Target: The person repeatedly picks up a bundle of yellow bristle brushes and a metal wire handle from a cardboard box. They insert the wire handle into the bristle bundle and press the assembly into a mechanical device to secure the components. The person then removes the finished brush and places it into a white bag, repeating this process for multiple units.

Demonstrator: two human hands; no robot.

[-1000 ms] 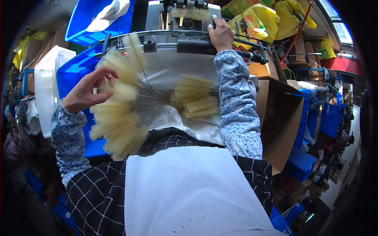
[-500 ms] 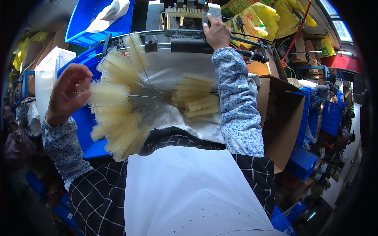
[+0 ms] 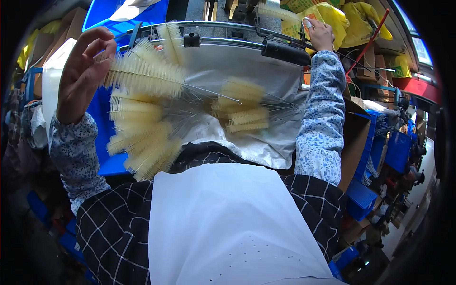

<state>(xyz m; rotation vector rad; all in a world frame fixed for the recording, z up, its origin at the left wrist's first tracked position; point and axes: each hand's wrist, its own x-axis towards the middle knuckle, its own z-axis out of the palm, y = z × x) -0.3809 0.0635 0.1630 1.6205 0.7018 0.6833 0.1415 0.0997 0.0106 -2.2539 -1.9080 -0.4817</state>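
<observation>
My left hand (image 3: 85, 71), raised on the left, has thumb and fingers closed on the bristle tip of a cream bottle brush (image 3: 145, 76). Its looped wire handle points right, over a pile of similar brushes (image 3: 142, 128) at my lap. My right hand (image 3: 320, 35) reaches far right with bent fingers beside the end of another cream brush (image 3: 279, 12) in the machine's carriage. What those fingers grip is hidden. Below it, a black cylinder (image 3: 285, 51) sits on a steel rail (image 3: 218, 42).
White sheeting (image 3: 275, 147) lies over my lap with a second bunch of brushes (image 3: 242, 102). Blue bins (image 3: 111, 159) and a white container (image 3: 52, 90) stand at left. A cardboard box (image 3: 354, 137) is at right, with yellow bags (image 3: 363, 23) at the back right.
My right hand has moved right, and the machine's brush and black cylinder have shifted right too. My left hand has risen, lifting a brush off the pile.
</observation>
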